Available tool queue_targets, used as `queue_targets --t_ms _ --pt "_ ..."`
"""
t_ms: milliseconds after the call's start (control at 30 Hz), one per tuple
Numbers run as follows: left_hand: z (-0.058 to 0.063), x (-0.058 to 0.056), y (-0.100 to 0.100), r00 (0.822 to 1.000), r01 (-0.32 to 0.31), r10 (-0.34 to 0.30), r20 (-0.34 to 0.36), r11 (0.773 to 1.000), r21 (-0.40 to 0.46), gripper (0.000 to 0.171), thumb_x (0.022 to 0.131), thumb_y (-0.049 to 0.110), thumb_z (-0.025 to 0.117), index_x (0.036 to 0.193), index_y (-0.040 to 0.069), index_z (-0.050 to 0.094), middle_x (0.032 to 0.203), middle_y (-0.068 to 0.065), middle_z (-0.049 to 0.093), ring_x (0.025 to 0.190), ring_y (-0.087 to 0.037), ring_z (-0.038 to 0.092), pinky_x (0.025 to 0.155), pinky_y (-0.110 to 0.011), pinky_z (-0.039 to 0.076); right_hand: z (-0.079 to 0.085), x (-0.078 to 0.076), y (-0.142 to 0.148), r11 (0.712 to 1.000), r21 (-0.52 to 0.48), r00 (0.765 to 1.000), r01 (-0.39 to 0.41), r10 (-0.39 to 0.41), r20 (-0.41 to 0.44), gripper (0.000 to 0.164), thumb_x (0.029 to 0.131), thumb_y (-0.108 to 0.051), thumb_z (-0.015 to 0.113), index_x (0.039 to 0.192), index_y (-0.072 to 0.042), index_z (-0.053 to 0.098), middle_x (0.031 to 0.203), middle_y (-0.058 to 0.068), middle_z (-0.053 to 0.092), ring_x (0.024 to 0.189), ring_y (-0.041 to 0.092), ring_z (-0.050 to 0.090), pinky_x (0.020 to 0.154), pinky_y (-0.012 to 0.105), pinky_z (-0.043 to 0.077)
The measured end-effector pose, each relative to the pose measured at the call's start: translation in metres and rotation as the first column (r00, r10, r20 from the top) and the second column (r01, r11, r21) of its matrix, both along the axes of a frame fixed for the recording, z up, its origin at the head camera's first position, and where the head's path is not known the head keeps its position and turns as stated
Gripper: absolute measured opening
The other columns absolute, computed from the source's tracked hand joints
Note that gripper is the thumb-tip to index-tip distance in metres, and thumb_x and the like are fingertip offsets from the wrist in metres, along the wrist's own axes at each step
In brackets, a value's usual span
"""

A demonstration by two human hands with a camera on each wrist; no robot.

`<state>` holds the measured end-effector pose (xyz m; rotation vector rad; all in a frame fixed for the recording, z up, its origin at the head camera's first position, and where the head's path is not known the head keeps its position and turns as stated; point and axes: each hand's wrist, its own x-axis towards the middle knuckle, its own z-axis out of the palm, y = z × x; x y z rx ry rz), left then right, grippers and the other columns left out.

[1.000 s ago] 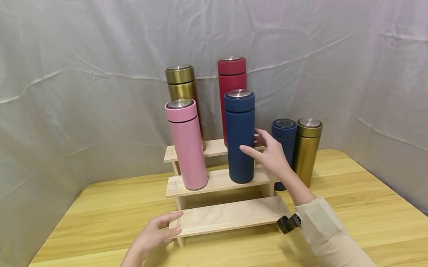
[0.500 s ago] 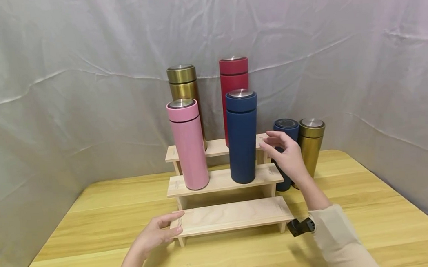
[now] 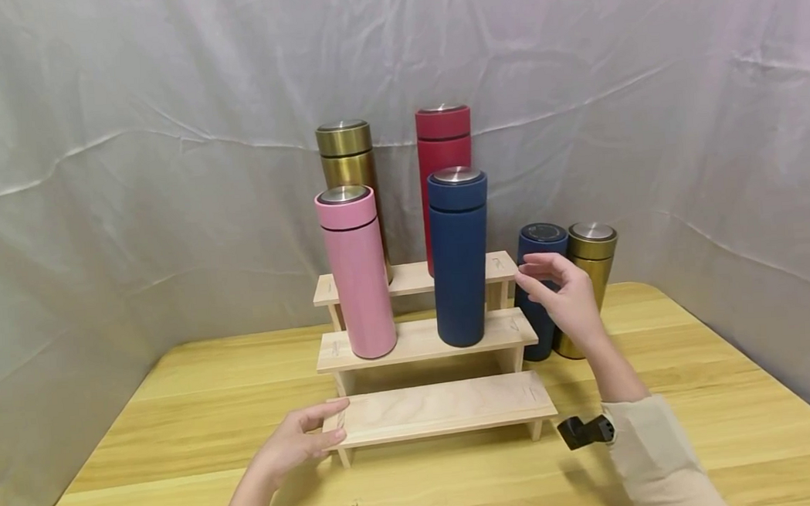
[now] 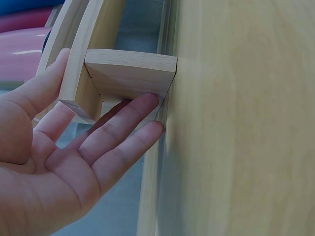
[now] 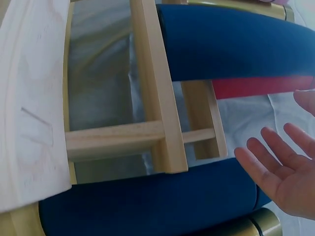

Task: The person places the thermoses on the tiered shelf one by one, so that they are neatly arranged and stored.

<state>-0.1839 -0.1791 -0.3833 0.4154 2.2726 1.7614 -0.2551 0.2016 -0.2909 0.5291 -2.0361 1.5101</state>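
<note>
In the head view, my left hand (image 3: pixel 294 445) holds the left end of a three-step wooden stand (image 3: pixel 442 409) at its lowest step. The left wrist view shows the thumb at the board and fingertips against the leg (image 4: pixel 133 73). My right hand (image 3: pixel 564 293) hangs off the stand's right side, fingers loosely bent, holding nothing. It is apart from the tall blue thermos (image 3: pixel 460 273), upright on the middle step beside a pink thermos (image 3: pixel 360 287). Behind my right hand, partly hidden, stands another blue thermos (image 3: pixel 535 334) on the table.
On the top step stand a gold thermos (image 3: pixel 347 164) and a red thermos (image 3: pixel 444 154), partly hidden by those in front. Another gold thermos (image 3: pixel 595 268) is on the wooden table (image 3: pixel 199 420) at the right. A grey cloth (image 3: pixel 233 178) hangs behind.
My right hand has come away from the tall blue thermos and moved right, to in front of the other blue thermos. The left hand stays on the stand.
</note>
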Motion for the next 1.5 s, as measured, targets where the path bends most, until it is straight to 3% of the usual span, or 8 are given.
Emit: queue_targets --t_ms 100,200,333,567,833,1067,1333,1500 --pt "0.000 0.000 0.000 1.000 0.000 0.000 0.001 1.000 0.001 0.055 0.083 0.018 0.063 0.129 -0.005 0.041 0.134 -0.032 0.028 0.111 -0.046 0.041 0.083 -0.048 0.044 -0.013 -0.014 0.013 1.000 -0.020 1.000 -0.012 0.012 0.014 0.034 0.084 -0.013 0.063 0.111 0.006 0.054 0.102 0.020 0.060 0.086 0.013 0.058 0.065 0.021 0.051" --pt "-0.001 0.000 0.000 1.000 0.002 -0.002 0.003 1.000 0.003 0.055 0.083 0.018 0.063 0.129 -0.004 0.041 0.134 -0.032 0.028 0.110 -0.045 0.041 0.083 -0.048 0.045 -0.068 -0.078 0.052 0.999 -0.031 0.999 -0.022 0.021 -0.035 0.034 0.082 -0.016 0.065 0.114 -0.006 0.057 0.105 0.011 0.061 0.089 0.017 0.059 0.063 0.026 0.052" --pt "0.000 0.000 0.000 1.000 0.011 -0.011 0.002 1.000 0.004 0.054 0.084 0.017 0.062 0.129 -0.005 0.041 0.135 -0.032 0.027 0.111 -0.046 0.040 0.083 -0.049 0.044 -0.098 -0.110 0.078 0.989 -0.092 0.990 -0.118 0.111 -0.085 0.031 0.082 -0.017 0.066 0.112 -0.010 0.060 0.104 0.007 0.062 0.088 0.017 0.060 0.063 0.026 0.052" --pt "0.002 0.001 0.000 1.000 0.027 -0.027 -0.012 1.000 0.002 0.054 0.086 0.016 0.060 0.129 -0.006 0.039 0.134 -0.033 0.028 0.111 -0.047 0.040 0.083 -0.050 0.044 -0.011 -0.004 0.025 0.999 -0.043 0.999 0.032 -0.033 -0.017 0.029 0.083 -0.009 0.063 0.102 0.011 0.055 0.092 0.006 0.062 0.078 0.006 0.059 0.062 0.018 0.051" --pt "0.001 0.000 -0.001 1.000 0.022 -0.022 -0.016 1.000 -0.001 0.054 0.085 0.017 0.061 0.129 -0.006 0.040 0.134 -0.033 0.028 0.110 -0.047 0.040 0.082 -0.049 0.044 -0.050 -0.050 0.061 0.982 -0.163 0.994 -0.090 0.079 -0.074 0.026 0.079 -0.010 0.068 0.102 -0.002 0.062 0.097 0.008 0.063 0.080 0.012 0.060 0.058 0.018 0.050" --pt "0.000 0.000 -0.001 1.000 0.024 -0.024 -0.019 1.000 0.002 0.054 0.085 0.016 0.061 0.129 -0.006 0.040 0.134 -0.033 0.027 0.110 -0.047 0.040 0.082 -0.049 0.045 -0.014 -0.005 0.039 0.993 -0.073 0.995 0.096 -0.098 -0.023 0.025 0.082 -0.009 0.065 0.101 0.007 0.059 0.091 -0.005 0.062 0.076 0.003 0.058 0.059 0.016 0.050" --pt "0.000 0.000 0.000 1.000 0.018 -0.018 -0.009 1.000 0.007 0.053 0.085 0.016 0.062 0.129 -0.005 0.041 0.134 -0.032 0.028 0.110 -0.046 0.041 0.082 -0.048 0.045 -0.050 -0.049 0.081 0.979 -0.206 0.998 0.002 -0.014 -0.058 0.025 0.076 -0.013 0.072 0.098 -0.004 0.065 0.092 0.007 0.065 0.078 0.012 0.060 0.057 0.017 0.050" --pt "0.000 0.000 0.000 1.000 0.008 -0.008 -0.002 1.000 0.011 0.054 0.084 0.016 0.062 0.129 -0.005 0.041 0.134 -0.031 0.029 0.111 -0.046 0.040 0.083 -0.048 0.045 -0.036 -0.033 0.071 0.978 -0.151 0.984 0.145 -0.159 -0.085 0.025 0.076 -0.015 0.072 0.095 -0.001 0.065 0.086 0.001 0.065 0.073 0.009 0.059 0.055 0.015 0.049"
